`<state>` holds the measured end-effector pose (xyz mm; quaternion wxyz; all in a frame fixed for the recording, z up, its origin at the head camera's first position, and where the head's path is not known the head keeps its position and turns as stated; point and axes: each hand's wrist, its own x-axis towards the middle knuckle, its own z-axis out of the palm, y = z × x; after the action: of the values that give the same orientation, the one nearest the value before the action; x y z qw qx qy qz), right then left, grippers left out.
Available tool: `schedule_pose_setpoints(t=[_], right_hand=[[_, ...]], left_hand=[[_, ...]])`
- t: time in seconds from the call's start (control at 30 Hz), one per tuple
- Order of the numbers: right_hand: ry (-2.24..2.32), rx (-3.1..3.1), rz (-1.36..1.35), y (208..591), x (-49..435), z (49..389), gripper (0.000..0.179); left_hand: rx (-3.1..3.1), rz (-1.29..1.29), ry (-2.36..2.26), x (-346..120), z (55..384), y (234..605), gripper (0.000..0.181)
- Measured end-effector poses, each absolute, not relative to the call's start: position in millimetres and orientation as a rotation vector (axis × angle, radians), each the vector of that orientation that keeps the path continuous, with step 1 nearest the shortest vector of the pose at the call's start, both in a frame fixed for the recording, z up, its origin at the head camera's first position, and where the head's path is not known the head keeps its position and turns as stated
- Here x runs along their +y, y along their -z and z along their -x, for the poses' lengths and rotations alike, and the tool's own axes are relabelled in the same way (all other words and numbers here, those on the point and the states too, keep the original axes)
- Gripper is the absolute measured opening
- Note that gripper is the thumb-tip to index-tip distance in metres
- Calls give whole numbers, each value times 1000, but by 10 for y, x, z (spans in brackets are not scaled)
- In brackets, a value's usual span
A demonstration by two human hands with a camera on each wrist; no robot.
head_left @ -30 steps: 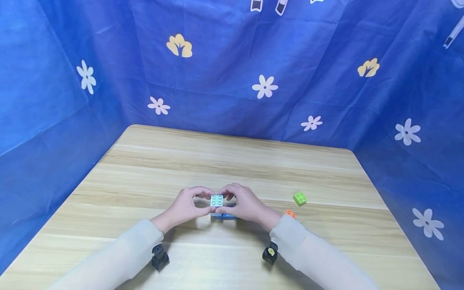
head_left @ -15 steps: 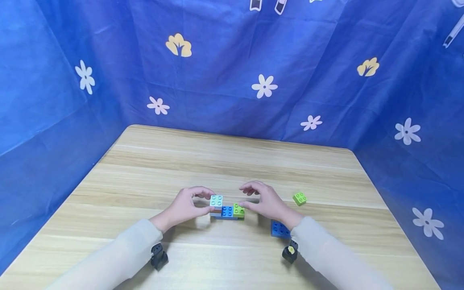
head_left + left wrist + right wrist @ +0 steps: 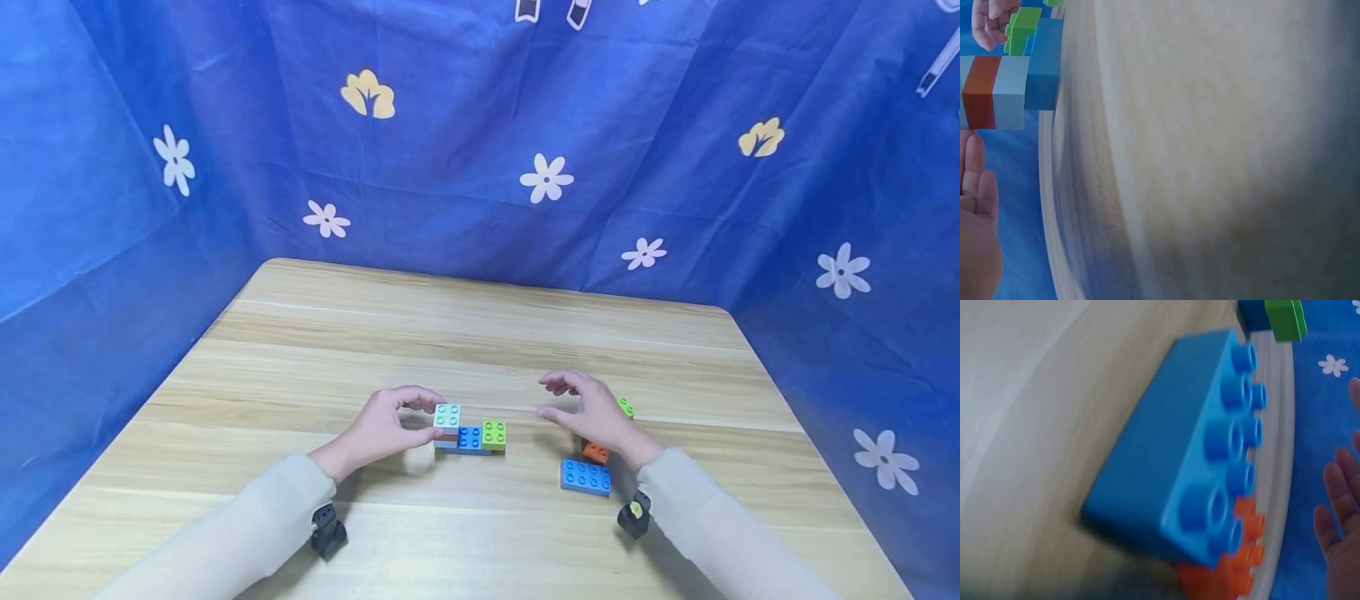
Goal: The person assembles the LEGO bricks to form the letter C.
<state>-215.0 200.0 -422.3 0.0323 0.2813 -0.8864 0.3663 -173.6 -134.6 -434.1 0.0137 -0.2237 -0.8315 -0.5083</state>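
My left hand (image 3: pixel 386 425) pinches the top light blue brick (image 3: pixel 447 414) of a small stack between thumb and fingers. In the left wrist view an orange brick (image 3: pixel 982 92) sits between two light blue ones, all on the left end of a long blue brick (image 3: pixel 1046 65). Beside the stack are a blue four-stud brick (image 3: pixel 470 437) and a lime green brick (image 3: pixel 494 433). My right hand (image 3: pixel 596 417) hovers apart from the build, fingers spread and holding nothing. Below it lies an orange brick (image 3: pixel 596 452), partly hidden by the wrist.
A loose long blue brick (image 3: pixel 586 477) lies on the wooden table (image 3: pixel 450 533) in front of the orange one. Behind the right hand a lime green brick (image 3: pixel 626 407) shows only in part. Blue cloth (image 3: pixel 465 83) hangs around the table's back and sides.
My right hand has let go of the stack and moved right, uncovering the blue and green bricks of the build and the loose blue brick. My left hand has stayed on the stack.
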Motion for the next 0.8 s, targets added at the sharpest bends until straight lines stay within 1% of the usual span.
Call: schedule_pose_setpoints(t=[0.37,0.8], right_hand=[[-1069,-2756,-756,4224,2331,2233,47],[-929,-2790,-654,4387,2790,2305,60]], left_hand=[[-2595,688,1590,-1344,1726,4329,33],[-2586,704,1586,-1338,1731,4335,33]])
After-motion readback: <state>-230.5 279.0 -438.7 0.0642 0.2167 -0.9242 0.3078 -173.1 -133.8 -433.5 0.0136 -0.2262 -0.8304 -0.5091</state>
